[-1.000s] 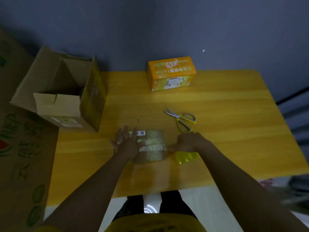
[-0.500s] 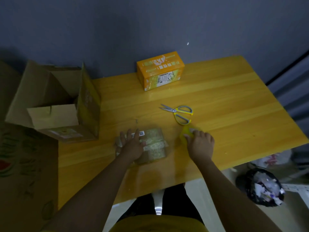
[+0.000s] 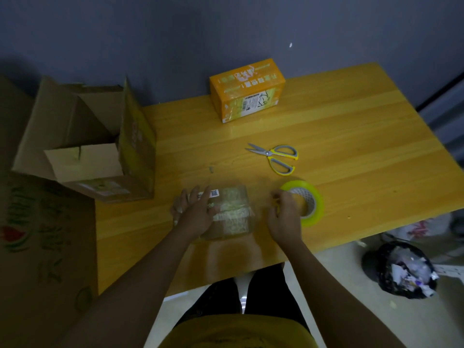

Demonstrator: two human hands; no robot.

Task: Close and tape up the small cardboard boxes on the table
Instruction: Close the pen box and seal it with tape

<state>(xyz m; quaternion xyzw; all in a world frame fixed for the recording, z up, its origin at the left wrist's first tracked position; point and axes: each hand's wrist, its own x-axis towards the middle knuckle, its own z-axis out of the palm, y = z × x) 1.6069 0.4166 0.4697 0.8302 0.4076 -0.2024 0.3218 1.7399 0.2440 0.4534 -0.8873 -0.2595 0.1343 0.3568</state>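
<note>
Two hands at a small taped box near the counter's front edge

Far left of both grips, a large open carton (image 3: 100, 151) stands on the counter (image 3: 351, 136) with its flaps up; the left hand (image 3: 194, 212) lies flat, fingers spread and straight, on top of the small brown box (image 3: 233, 214) (already wrapped in shiny tape, a white label by the fingertips), so that grip is wide and pressing, not curled. Just right of the box, the right hand (image 3: 285, 217) has its fingers bent at the yellow-green tape roll (image 3: 307, 204), which lies flat beside it; whether this grip actually pinches the tape's end I cannot tell. Beyond the right grip lie yellow-handled scissors (image 3: 276, 156), farther back an orange box (image 3: 247, 89)
</note>
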